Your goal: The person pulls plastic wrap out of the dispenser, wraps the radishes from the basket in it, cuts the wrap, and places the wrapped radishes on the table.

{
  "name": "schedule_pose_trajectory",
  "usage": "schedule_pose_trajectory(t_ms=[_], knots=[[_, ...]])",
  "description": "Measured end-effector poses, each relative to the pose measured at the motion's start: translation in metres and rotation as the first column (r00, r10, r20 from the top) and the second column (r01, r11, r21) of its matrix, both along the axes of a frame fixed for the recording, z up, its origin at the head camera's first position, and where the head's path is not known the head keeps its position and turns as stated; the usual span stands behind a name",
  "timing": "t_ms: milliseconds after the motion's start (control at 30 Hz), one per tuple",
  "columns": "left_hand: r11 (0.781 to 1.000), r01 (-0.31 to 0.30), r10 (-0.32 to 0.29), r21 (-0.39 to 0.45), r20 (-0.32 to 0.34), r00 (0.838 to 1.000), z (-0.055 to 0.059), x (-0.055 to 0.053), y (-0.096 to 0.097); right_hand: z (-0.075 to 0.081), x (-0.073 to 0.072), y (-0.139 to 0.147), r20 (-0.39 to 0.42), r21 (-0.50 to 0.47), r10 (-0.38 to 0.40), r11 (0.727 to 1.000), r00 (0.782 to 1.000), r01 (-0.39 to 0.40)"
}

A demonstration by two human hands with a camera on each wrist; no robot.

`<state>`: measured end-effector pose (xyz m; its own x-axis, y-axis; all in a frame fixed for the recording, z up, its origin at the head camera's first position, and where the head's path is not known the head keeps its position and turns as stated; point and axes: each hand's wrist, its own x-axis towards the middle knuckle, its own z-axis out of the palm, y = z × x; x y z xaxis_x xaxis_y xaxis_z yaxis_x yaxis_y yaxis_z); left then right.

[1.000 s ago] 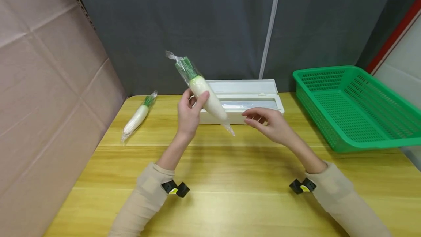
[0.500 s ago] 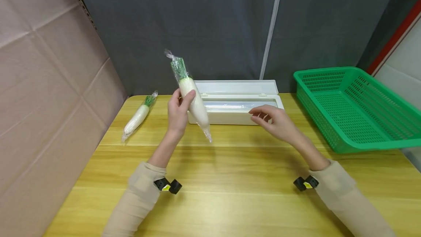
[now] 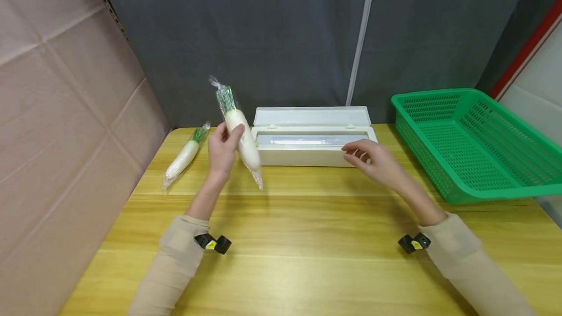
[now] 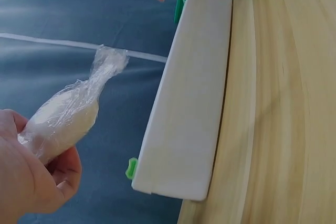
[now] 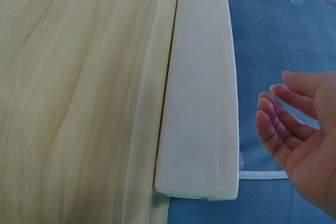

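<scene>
My left hand grips a white radish wrapped in clear plastic film, tilted with its green stalk end up and away. The film is twisted at both ends; in the left wrist view the radish's twisted tail points away from the fingers. My right hand holds nothing, its fingers loosely bent near the right end of a long white cling film box. That box stands with its lid raised and a roll of film inside. A second wrapped radish lies on the table at the left.
A green plastic basket stands at the right of the wooden table. Behind the table hangs a dark grey curtain. A small green tab sticks out from the box's left end.
My left hand has moved left with the wrapped radish, away from the front of the box, and the radish has turned steeper. My right hand has shifted slightly right.
</scene>
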<state>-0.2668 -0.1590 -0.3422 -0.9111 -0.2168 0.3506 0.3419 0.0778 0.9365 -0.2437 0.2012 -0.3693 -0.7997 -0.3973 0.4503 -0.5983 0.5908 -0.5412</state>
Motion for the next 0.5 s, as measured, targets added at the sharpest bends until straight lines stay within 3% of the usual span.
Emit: schedule_pose_trajectory(t_ms=[500], knots=[[0.980, -0.064, 0.094, -0.190, 0.150, 0.984, -0.023, -0.022, -0.040, -0.009, -0.005, 0.014, -0.023, 0.038, -0.007, 0.999, 1.000, 0.008]])
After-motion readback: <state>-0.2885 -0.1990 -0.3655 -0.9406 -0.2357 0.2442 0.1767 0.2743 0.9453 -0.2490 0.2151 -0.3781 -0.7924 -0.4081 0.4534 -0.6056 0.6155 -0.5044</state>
